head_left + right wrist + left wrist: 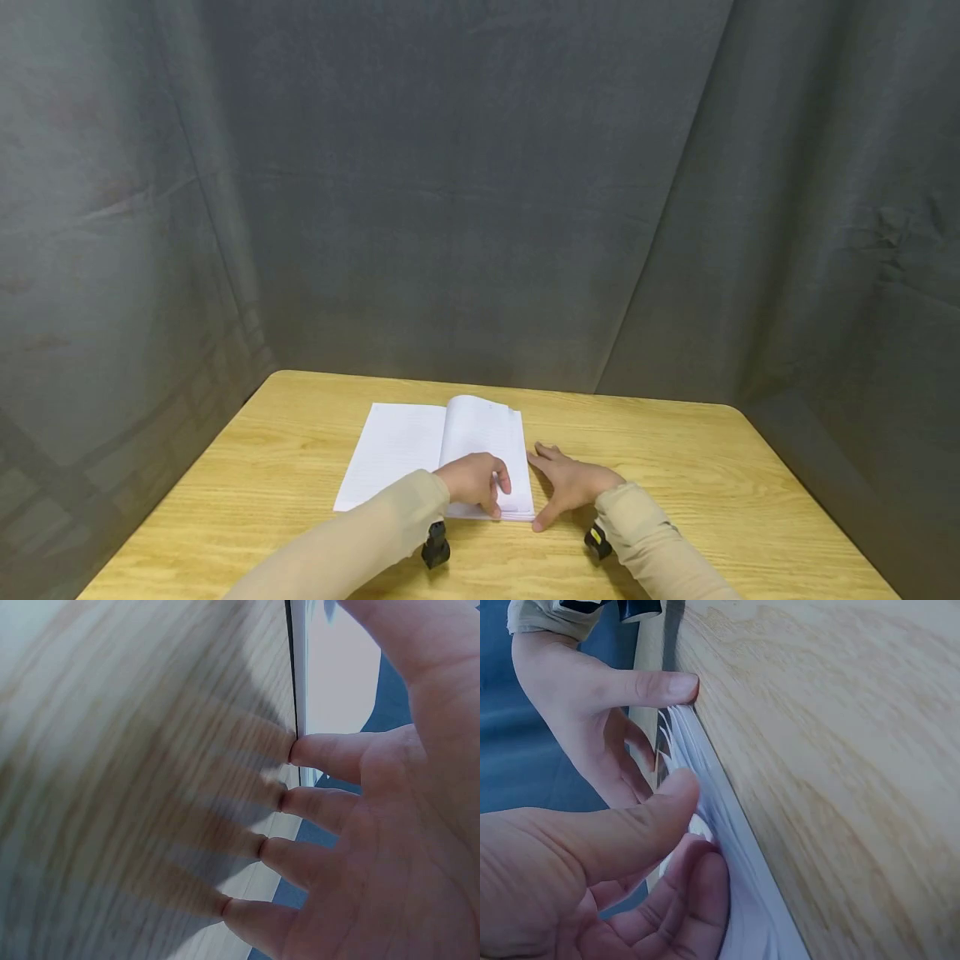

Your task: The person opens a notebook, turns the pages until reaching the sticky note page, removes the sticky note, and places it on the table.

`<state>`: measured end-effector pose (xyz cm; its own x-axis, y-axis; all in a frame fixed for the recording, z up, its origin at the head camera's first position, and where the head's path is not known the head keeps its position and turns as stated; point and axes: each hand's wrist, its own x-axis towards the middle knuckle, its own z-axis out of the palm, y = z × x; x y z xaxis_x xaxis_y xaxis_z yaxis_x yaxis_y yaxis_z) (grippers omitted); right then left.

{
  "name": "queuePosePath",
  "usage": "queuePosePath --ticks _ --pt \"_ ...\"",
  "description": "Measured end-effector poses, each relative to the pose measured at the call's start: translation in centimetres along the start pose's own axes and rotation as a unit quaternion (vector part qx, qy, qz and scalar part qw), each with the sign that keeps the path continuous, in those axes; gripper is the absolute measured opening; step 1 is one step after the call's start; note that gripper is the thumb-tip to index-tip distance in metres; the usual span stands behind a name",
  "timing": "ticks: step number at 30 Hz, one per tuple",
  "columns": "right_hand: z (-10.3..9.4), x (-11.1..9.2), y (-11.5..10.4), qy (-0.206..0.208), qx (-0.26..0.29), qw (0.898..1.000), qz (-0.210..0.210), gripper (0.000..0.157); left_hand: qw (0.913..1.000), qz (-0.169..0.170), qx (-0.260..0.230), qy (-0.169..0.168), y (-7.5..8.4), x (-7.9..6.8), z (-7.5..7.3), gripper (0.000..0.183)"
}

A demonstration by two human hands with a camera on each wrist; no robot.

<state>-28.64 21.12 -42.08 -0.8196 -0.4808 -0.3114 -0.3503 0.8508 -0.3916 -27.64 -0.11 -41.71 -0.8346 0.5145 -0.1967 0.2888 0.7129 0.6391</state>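
Observation:
An open notebook with faintly lined white pages lies on the table, some of its right-hand leaves bulging up near the spine. Over the lower right part of the notebook, my left hand pinches page edges between thumb and curled fingers; the left wrist view shows the fanned leaves beside those fingers. Just right of the notebook is my right hand, its fingers spread. In the right wrist view, the right hand's fingertips rest on the wood, the index finger at the notebook's side edge.
The wooden table has rounded far corners. Grey curtains hang behind it and at both sides. A small black camera is strapped at the left wrist, and another black device at the right.

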Motion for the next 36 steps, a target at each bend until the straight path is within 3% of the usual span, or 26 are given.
queuePosePath --ticks 6,12,15,18,26,36 --pt "0.04 -0.02 0.09 0.001 0.001 1.000 0.003 0.114 0.9995 0.014 -0.028 -0.005 -0.55 0.09 -0.10 0.024" --pt "0.03 -0.03 0.23 0.000 0.003 1.000 0.002 0.114 0.9983 0.051 -0.021 -0.016 -0.70 0.09 -0.50 0.053" --pt "0.02 -0.06 0.17 0.000 0.002 1.000 0.003 0.113 0.9976 0.067 -0.003 -0.018 -0.78 0.13 -0.54 0.058" --pt "0.03 -0.04 0.13 0.000 -0.001 1.000 0.005 0.113 0.9970 0.074 0.010 -0.019 -0.74 0.11 -0.58 0.050" --pt "0.03 0.01 0.09 0.002 0.004 1.000 0.008 0.113 0.9988 0.049 0.003 0.000 -0.33 -0.18 -0.54 0.022" --pt "0.07 0.07 0.15 -0.001 0.007 1.000 0.007 0.113 0.9986 0.043 -0.021 0.021 -0.48 -0.12 -0.34 0.018"
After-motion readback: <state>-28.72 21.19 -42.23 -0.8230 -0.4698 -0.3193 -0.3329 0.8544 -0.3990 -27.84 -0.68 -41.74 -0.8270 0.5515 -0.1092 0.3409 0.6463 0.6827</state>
